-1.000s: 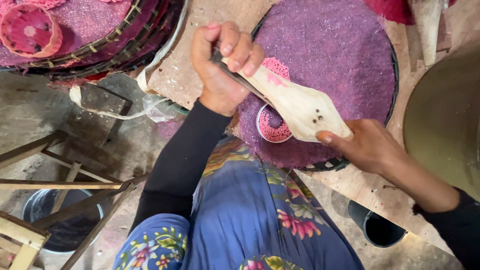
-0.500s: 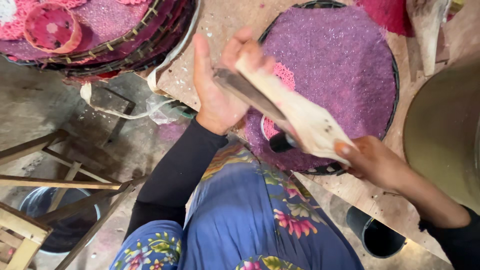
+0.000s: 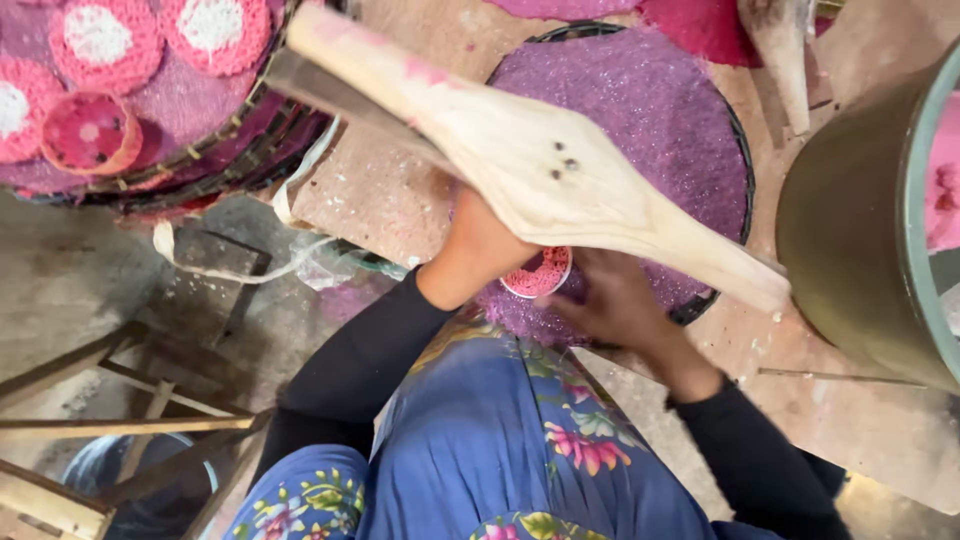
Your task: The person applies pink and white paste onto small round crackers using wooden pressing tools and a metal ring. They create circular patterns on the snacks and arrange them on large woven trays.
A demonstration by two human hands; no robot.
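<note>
A long pale wooden paddle [image 3: 560,170] with a grey metal strip along its upper end crosses the view close to the camera; I cannot see what holds it. Beneath it both my hands meet at a small round mould [image 3: 538,272] filled with pink grains, at the near edge of a round tray [image 3: 742,150] covered in purple grains. My left hand [image 3: 480,250] reaches in from the left, its fingers hidden behind the paddle. My right hand [image 3: 615,305] grips the mould from the right.
A stack of woven trays [image 3: 230,150] at upper left carries pink and white discs [image 3: 100,35] and a pink cup [image 3: 90,135]. An olive drum [image 3: 850,220] stands at right. Wooden frames [image 3: 100,430] and a dark bucket [image 3: 130,500] sit at lower left.
Both hands have let go of the paddle's ends and dropped to the small mould on the purple tray. The paddle now sits much nearer the camera, above the hands.
</note>
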